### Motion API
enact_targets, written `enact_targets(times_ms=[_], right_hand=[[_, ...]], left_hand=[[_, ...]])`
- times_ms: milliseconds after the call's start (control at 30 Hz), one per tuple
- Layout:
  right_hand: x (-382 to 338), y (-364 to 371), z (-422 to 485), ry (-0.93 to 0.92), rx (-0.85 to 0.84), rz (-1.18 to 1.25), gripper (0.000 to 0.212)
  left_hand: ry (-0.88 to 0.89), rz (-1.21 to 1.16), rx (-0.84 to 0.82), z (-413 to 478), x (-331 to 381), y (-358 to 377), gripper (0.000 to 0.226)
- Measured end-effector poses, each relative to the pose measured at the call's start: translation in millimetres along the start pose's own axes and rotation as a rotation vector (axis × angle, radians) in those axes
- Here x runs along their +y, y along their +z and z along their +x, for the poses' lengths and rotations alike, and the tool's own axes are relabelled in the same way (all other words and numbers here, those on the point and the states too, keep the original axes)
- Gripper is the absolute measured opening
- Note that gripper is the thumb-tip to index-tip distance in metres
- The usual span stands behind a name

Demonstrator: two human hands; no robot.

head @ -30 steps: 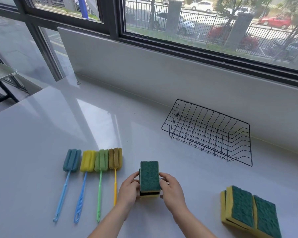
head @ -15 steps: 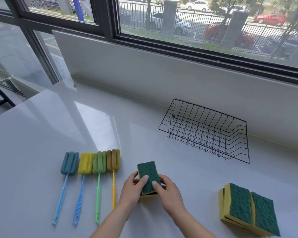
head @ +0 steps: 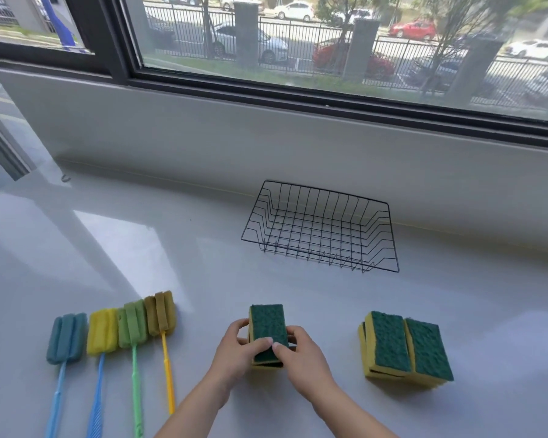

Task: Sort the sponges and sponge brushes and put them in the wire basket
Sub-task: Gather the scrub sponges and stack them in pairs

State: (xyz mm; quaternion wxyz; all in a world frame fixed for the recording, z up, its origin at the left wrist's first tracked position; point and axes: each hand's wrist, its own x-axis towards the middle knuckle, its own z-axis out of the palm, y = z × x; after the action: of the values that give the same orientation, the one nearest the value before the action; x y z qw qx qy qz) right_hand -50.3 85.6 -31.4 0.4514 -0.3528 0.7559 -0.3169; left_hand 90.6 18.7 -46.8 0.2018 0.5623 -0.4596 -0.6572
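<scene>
Gripping the sponge stack (head: 268, 324) on the desk (head: 171, 254) with left hand (head: 234, 350) and right hand (head: 302, 358), one each side, thumbs pressed on the green top, wire basket (head: 325, 191) further back

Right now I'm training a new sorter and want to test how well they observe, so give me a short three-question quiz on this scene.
1. True or false: the wire basket already holds a sponge.
2. How many sponge brushes lie in the row on the left?
3. The green-topped sponge in the middle is: A, lying untouched; B, gripped by both hands; C, inside the basket.

Key
1. False: nothing is in the basket.
2. Four.
3. B: the left hand and the right hand both grip it.
</scene>
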Motion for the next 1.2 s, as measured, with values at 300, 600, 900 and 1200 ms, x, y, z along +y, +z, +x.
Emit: enact_targets(times_ms=[300, 600, 900, 1200], right_hand=[[4.1, -99.2, -28.5, -0.256, 0.312, -0.211, 0.028], [43.3, -177.5, -43.1, -0.314, 0.432, -0.556, 0.028], [68.2, -171.4, -34.9, -0.359, 0.228, -0.696, 0.046], [74.0, -170.0, -26.0, -0.394, 0.220, -0.719, 0.041]], left_hand=[[0.002, 0.103, -0.106, 4.3, 12.5, 60.9, 0.067], [-0.018, 0.177, -0.144, 7.9, 14.2, 115.5, 0.055], [-0.031, 0.177, -0.134, 4.9, 18.4, 140.8, 0.045], [0.017, 0.143, -0.187, -2.4, 13.8, 143.0, 0.042]])
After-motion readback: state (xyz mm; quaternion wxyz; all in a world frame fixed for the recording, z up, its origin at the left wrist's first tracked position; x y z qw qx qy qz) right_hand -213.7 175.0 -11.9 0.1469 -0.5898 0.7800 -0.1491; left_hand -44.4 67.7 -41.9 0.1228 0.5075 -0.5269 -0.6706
